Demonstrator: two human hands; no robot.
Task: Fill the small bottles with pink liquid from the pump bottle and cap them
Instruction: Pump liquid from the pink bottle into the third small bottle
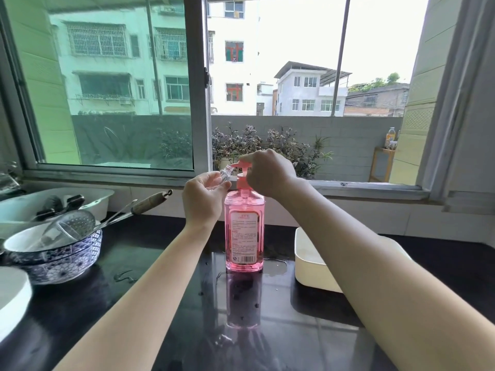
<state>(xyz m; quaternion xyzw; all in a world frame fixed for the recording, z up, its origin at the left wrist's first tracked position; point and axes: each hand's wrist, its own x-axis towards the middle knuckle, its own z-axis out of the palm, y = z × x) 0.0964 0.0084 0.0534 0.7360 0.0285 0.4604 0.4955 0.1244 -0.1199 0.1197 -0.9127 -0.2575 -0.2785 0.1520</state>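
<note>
Behind the dark, glossy surface (160, 303) a wide window (198, 76) is seen, with apartment blocks and potted plants outside. The pump bottle (245, 231) stands upright near the middle of the surface, almost full of pink liquid, with a small wet patch (277, 266) beside its base.

A small bottle (224, 175), clear and apparently still empty, is held tilted just under the spout by the left hand (205, 196); the grip is closed on it, pinched between thumb and fingertips. The right hand (267, 175) is curled over the pump head (239, 164), its forefinger laid along the top, so that grip is closed on the pump.

The small bottle is judged to be very light, rigid and smooth, and easily twisted or dropped once soap is smeared on it. It is best held round its body, with the mouth left free beneath the spout. The pump bottle is judged heavy and stable while full, though its base may slide on the wet, polished surface if the head is pressed off-centre. A straight downward push is therefore called for.

A blue-patterned bowl (67, 261) holding utensils stands at the left, and a white tray (308, 271) at the right.
</note>
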